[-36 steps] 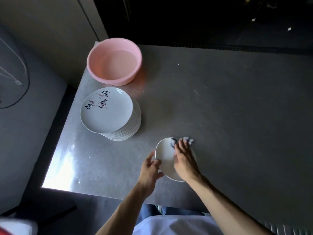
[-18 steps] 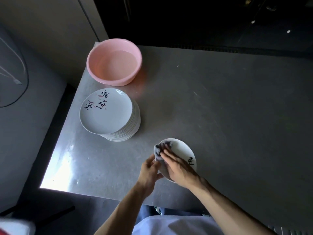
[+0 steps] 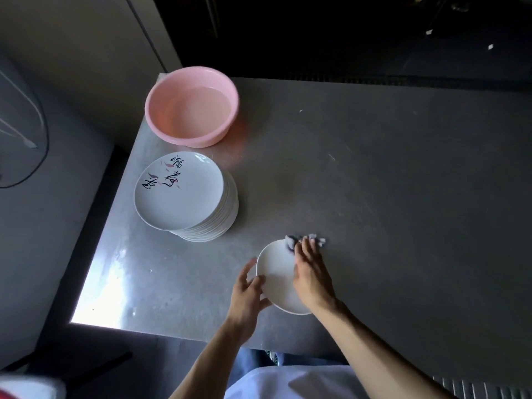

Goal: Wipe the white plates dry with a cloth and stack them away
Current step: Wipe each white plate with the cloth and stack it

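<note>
A small white plate (image 3: pixel 275 276) is held tilted above the near part of the metal table (image 3: pixel 374 197). My left hand (image 3: pixel 247 295) grips its left rim, thumb on the upper face. My right hand (image 3: pixel 309 272) lies over the plate's right side with fingers straight, pressing a grey cloth (image 3: pixel 299 241) against the far rim; most of the cloth is hidden under the fingers. To the left stands a tall stack of white plates (image 3: pixel 184 194) whose top plate bears dark brush lettering.
A pink plastic basin (image 3: pixel 191 106) holding water sits at the table's far left corner, just behind the stack. The table's left and near edges drop to a dark floor. A wall runs along the left, with a cable on it.
My right hand swept the cloth from the plate's far rim to its left side and back to the far right rim. The plate turned in my left hand, hiding its lettering again.
</note>
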A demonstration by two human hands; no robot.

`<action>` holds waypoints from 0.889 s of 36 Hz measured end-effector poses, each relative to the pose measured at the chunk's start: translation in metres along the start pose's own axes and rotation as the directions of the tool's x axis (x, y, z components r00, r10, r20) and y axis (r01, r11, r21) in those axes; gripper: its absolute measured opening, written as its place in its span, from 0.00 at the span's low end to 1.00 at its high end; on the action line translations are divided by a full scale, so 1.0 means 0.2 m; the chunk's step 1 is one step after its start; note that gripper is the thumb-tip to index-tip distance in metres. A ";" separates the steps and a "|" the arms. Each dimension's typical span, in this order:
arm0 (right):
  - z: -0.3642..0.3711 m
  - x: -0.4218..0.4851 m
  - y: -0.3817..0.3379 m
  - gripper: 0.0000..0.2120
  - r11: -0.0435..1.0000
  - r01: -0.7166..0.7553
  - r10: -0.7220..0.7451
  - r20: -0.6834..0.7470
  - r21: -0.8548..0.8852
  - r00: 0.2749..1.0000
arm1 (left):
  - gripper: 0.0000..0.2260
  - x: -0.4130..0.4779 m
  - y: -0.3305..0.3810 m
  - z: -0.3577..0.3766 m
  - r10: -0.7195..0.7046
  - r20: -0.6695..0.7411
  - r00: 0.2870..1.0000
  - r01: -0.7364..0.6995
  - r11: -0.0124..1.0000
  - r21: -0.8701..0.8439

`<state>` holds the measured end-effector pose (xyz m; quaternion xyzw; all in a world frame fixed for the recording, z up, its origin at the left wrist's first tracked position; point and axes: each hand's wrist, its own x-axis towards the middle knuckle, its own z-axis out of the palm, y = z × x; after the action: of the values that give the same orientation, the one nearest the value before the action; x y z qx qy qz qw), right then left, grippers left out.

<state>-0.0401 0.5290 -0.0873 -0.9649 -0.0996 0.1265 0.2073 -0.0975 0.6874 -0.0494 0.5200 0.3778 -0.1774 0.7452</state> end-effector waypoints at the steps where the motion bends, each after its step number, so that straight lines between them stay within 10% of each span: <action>1: 0.00 -0.01 -0.01 0.30 1.000 -0.025 0.025 -0.006 -0.003 1.000 | 0.17 -0.01 0.02 0.01 0.014 0.029 0.999 -0.014 1.000 0.020; 7: -0.01 -0.10 -0.05 0.28 0.868 0.449 -0.475 0.091 0.212 0.875 | 0.15 -0.05 0.05 0.01 0.029 0.158 0.987 -0.051 0.990 0.132; 14: 0.01 -0.03 -0.01 0.29 0.994 -0.033 0.039 -0.049 0.108 0.998 | 0.20 -0.05 0.00 0.05 0.077 0.062 0.995 -0.081 0.995 0.054; 19: -0.03 -0.06 -0.13 0.25 0.904 0.301 -0.322 0.020 0.303 0.947 | 0.02 -0.05 0.01 0.10 0.077 -0.148 0.986 -0.075 0.997 0.018; 21: -0.03 -0.06 -0.14 0.23 0.872 0.369 -0.402 0.042 0.321 0.915 | 0.10 -0.03 0.04 0.09 0.084 -0.155 0.984 -0.079 0.996 0.041; 24: -0.01 -0.03 -0.10 0.23 0.894 0.367 -0.386 0.025 0.256 0.922 | 0.06 -0.03 0.04 0.05 0.077 -0.116 0.990 -0.078 0.997 0.003; 29: -0.02 0.03 -0.05 0.23 0.985 0.040 -0.033 -0.046 0.165 0.998 | 0.27 -0.04 0.03 0.01 0.032 0.046 0.998 -0.031 0.999 -0.027; 32: 0.00 0.00 -0.09 0.24 0.932 0.309 -0.306 -0.047 0.188 0.951 | 0.30 -0.06 0.05 0.02 0.041 0.144 0.989 -0.049 0.997 0.052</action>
<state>-0.0422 0.5452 -0.0795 -0.9138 -0.2348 0.0935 0.3178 -0.0966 0.6854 -0.0342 0.5348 0.3068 -0.2077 0.7594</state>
